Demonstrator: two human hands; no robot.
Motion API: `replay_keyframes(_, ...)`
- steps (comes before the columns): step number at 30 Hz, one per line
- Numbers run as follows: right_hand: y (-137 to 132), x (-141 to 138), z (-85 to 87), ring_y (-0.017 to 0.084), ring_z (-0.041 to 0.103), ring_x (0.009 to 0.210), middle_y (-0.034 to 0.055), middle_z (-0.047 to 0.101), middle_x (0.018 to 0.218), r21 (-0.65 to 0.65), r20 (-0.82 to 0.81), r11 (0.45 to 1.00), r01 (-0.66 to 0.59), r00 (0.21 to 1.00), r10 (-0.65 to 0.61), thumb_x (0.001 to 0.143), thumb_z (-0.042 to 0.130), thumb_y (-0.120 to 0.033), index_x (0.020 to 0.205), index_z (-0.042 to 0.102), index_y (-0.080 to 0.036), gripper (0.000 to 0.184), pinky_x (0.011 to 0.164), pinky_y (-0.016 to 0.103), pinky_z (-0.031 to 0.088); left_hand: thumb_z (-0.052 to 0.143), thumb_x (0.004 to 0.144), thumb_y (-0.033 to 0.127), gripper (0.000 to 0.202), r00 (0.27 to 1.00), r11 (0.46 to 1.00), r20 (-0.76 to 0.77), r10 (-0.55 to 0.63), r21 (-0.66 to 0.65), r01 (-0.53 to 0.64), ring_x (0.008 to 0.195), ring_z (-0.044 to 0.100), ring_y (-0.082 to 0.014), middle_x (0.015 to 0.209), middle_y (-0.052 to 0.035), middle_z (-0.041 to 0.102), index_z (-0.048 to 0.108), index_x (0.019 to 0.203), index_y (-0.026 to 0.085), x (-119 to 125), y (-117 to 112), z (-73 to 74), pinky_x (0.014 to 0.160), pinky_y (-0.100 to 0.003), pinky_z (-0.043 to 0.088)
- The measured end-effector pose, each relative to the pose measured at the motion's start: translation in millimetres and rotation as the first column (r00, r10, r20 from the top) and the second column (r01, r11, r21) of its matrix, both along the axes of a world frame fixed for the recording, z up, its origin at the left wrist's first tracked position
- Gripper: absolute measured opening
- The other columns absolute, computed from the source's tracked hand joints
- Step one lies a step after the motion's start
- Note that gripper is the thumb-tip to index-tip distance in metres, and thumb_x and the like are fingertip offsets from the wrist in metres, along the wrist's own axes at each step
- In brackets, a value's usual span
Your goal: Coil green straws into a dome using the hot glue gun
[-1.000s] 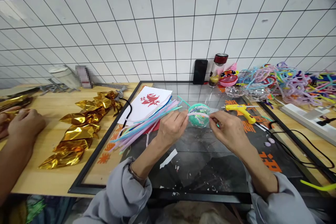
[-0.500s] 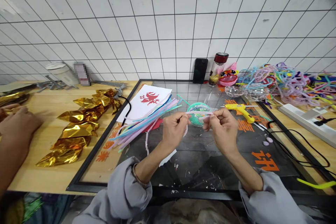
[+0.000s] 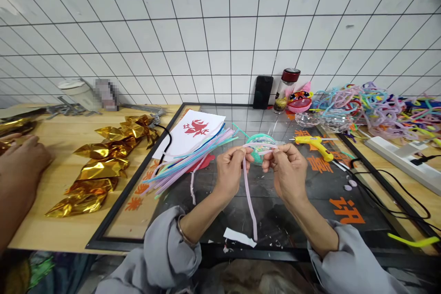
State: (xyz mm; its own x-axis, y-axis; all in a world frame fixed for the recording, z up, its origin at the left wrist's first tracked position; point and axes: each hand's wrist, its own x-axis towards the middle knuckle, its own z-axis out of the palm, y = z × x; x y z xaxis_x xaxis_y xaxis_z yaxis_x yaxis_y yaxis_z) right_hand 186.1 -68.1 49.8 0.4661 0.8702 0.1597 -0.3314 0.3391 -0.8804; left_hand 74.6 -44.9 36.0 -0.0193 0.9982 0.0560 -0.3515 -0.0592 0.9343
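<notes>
Between my hands a pale pink pipe cleaner is stretched, one length hanging down to the dark glass board. My left hand pinches it near the bend, and my right hand pinches its other end. Just behind my hands sits a clear round ball with green pipe cleaner on it, partly hidden. To the left lies a bundle of pastel pipe cleaners over a white sheet with a red print. Below the hands is a white paper strip.
A yellow glue gun with a black cord lies right, near a white power strip and a heap of pipe cleaners. A phone and glass bottle stand behind. Left are gold foil pieces and another person's hand.
A long pink length now hangs below my left hand, down to the board. My right hand has moved slightly left. The white paper strip has shifted toward the board's front edge.
</notes>
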Motion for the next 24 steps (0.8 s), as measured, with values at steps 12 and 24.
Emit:
replay_keyframes(12,0.0,-0.5,-3.5,0.009,0.056,0.040,-0.0051,0.065,0.055,0.000,0.008,1.000,0.011,1.000,-0.011,0.071,0.071,-0.026,0.067,0.056,-0.020,0.017,0.039,0.020,0.044,0.071,0.070,0.040,0.029,0.998,0.998,0.057,-0.020,-0.056,0.023,0.043,0.033,-0.0043,0.049,0.0090,0.037,0.076,0.077,0.013,-0.2,-2.7,3.2,0.041,-0.019,0.024)
replay_keyframes(24,-2.3,-3.3,-2.7,0.009,0.055,0.038,-0.0050,0.065,0.054,-0.020,0.005,1.000,0.005,1.000,-0.004,0.069,0.072,-0.028,0.066,0.056,-0.020,0.018,0.039,0.020,0.043,0.070,0.071,0.039,0.029,0.992,0.997,0.123,0.004,-0.080,0.006,0.040,0.033,-0.0035,0.049,0.0093,0.040,0.073,0.079,0.012,1.0,-5.0,4.3,0.039,-0.018,0.023)
